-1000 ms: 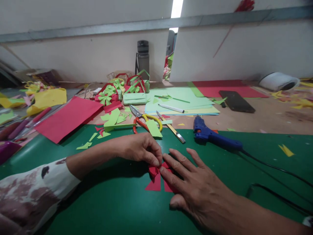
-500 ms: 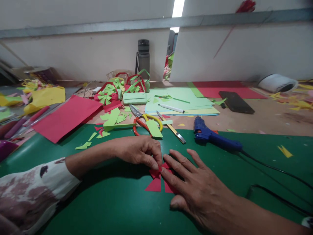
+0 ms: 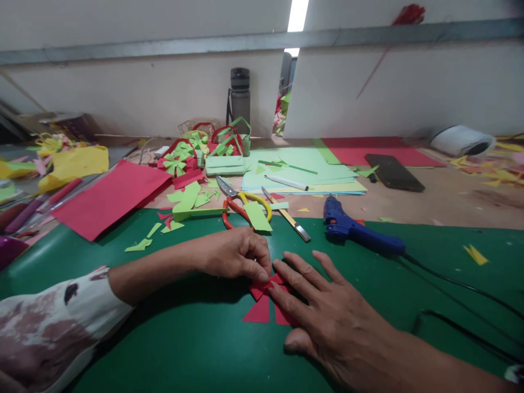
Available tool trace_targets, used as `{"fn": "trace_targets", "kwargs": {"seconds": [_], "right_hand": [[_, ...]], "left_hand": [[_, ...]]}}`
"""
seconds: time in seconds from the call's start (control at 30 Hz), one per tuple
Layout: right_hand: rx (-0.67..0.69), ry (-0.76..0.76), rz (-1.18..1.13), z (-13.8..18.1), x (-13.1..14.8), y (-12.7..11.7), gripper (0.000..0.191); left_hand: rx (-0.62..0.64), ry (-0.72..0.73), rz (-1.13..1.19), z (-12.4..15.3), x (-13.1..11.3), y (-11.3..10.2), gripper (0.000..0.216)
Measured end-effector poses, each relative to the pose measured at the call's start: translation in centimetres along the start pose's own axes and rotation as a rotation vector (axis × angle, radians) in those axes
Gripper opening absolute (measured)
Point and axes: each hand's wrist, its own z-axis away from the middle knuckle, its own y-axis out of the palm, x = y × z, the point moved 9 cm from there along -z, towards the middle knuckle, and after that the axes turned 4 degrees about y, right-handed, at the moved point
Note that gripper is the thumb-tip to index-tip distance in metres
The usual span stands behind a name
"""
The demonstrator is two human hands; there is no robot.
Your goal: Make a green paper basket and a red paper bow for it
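Observation:
A red paper cutout with flared strips lies on the green mat, partly covered by my fingers. My left hand is closed in a pinch at the top of the cutout, thumb and fingertips on the paper. Flat beside it, my right hand has its fingers spread, and the index and middle fingers rest over the cutout's right side. Just beyond my hands lie scissors with red and yellow handles, a light green paper piece across them, and a yellow utility knife.
A blue glue gun with a black cord lies to the right. Red sheet and green scraps are at left. Farther back are light green sheets, a white pen, a phone, paper baskets and a bottle.
Both hands stay almost in place. My left fingertips have shifted very slightly at the cutout's top; the whole view has moved a little.

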Motion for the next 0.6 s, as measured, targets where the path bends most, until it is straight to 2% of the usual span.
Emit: {"fn": "trace_targets", "kwargs": {"seconds": [0.2, 0.4, 0.6], "right_hand": [[-0.007, -0.017, 0.036, -0.18, 0.14, 0.11, 0.045], [-0.005, -0.012, 0.034, -0.16, 0.12, 0.22, 0.046], [0.007, -0.012, 0.037, -0.08, 0.13, 0.26, 0.040]], "left_hand": [[-0.051, -0.012, -0.047, 0.09, 0.32, -0.11, 0.014], [-0.089, -0.087, -0.051, 0.16, 0.84, 0.06, 0.012], [-0.134, -0.114, -0.188, 0.44, 0.68, -0.18, 0.008]]}}
